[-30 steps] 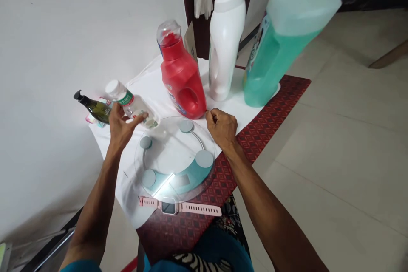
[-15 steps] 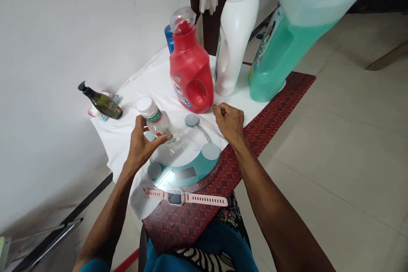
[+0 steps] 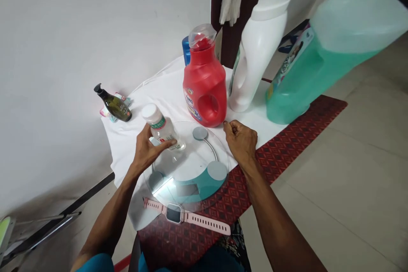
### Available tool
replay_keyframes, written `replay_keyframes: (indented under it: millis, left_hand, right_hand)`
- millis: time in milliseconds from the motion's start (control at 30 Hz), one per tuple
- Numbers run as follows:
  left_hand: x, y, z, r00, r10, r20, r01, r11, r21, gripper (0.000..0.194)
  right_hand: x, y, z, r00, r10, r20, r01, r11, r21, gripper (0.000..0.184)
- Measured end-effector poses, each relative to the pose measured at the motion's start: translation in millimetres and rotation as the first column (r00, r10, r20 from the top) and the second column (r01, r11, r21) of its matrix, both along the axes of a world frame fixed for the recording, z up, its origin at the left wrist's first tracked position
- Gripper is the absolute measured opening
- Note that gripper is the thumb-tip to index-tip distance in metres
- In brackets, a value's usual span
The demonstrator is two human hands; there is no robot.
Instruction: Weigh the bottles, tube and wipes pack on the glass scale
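Note:
My left hand [image 3: 148, 148] is wrapped round a clear bottle [image 3: 168, 132] with a white cap and a green band on its neck. The bottle leans in the view, over the far left part of a round glass weighing scale [image 3: 187, 169]; whether its base touches the glass I cannot tell. Closed into a loose fist, my right hand [image 3: 241, 141] rests on the white cloth right of the scale, close to the base of a red detergent bottle [image 3: 207, 78]. No object shows in that fist. A pink-strapped smartwatch [image 3: 174, 213] lies along the near edge of the scale.
Behind stand a white bottle [image 3: 255, 51], a large jug of green liquid [image 3: 302, 78] and a partly hidden blue container [image 3: 186, 49]. A dark green pump bottle [image 3: 115, 106] is at the left by the wall. White cloth [image 3: 165, 78] and red patterned cloth [image 3: 301, 123] cover the table.
The camera view has shifted, so the table things sit lower and farther right. My left hand keeps its hold on the clear bottle over the scale. My right fist stays by the red bottle.

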State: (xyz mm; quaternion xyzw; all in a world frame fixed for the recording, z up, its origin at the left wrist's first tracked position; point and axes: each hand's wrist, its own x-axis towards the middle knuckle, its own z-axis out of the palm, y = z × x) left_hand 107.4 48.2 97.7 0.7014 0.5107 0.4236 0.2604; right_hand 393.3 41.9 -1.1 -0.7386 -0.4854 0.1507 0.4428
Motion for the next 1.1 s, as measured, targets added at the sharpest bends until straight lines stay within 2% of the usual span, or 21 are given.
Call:
replay_keyframes:
  millis: [100,200,267,333,400,500,633,700,867,933,1000,1100]
  left_hand:
    - [-14,41,10.0,0.990,0.127,0.057,-0.133,0.986,0.104,0.058]
    - [-35,107,18.5,0.952,0.305,-0.037,-0.292,0.935,0.202,0.064]
    - [-47,152,19.2,0.895,0.438,-0.082,-0.415,0.887,0.202,0.071]
    - [-56,188,16.5,0.845,0.527,-0.092,-0.505,0.842,0.192,0.070]
    - [-59,213,11.8,0.813,0.574,-0.091,-0.554,0.813,0.181,0.067]
    - [-58,233,3.0,0.781,0.617,-0.093,-0.603,0.785,0.142,0.066]
    - [-55,244,-6.4,0.726,0.687,-0.042,-0.682,0.726,0.082,0.063]
    - [-54,248,-8.2,0.715,0.699,-0.015,-0.698,0.714,0.059,0.063]
    - [-42,245,0.6,0.709,0.703,0.050,-0.705,0.708,0.039,0.062]
    - [-29,232,8.6,0.735,0.673,0.080,-0.678,0.732,0.065,0.059]
    - [-8,207,15.7,0.784,0.611,0.107,-0.621,0.774,0.127,0.063]
    - [35,145,17.1,0.879,0.460,0.123,-0.476,0.841,0.259,0.075]
  right_hand:
    - [-1,0,1.5,1.000,-0.001,0.003,0.001,1.000,-0.004,0.036]
    - [-1,1,3.5,1.000,-0.010,0.007,0.010,1.000,-0.021,0.036]
    - [-1,1,4.9,1.000,-0.014,0.013,0.015,0.999,-0.039,0.037]
    - [-1,1,6.0,1.000,-0.013,0.018,0.014,0.998,-0.056,0.038]
    - [-1,2,7.0,1.000,-0.010,0.016,0.011,0.998,-0.068,0.038]
    - [-1,2,7.7,1.000,-0.020,0.007,0.021,0.998,-0.065,0.037]
    - [0,3,6.6,1.000,-0.010,0.009,0.011,0.998,-0.057,0.037]
    - [0,3,5.4,1.000,-0.007,0.019,0.008,0.998,-0.057,0.037]
    - [-1,3,4.5,0.999,-0.014,0.046,0.018,0.997,-0.077,0.035]
    - [0,3,5.4,0.998,-0.006,0.056,0.010,0.997,-0.080,0.035]
    - [0,4,6.5,0.998,0.004,0.066,0.002,0.997,-0.081,0.034]
    - [1,4,8.5,0.997,0.014,0.078,-0.006,0.996,-0.093,0.032]
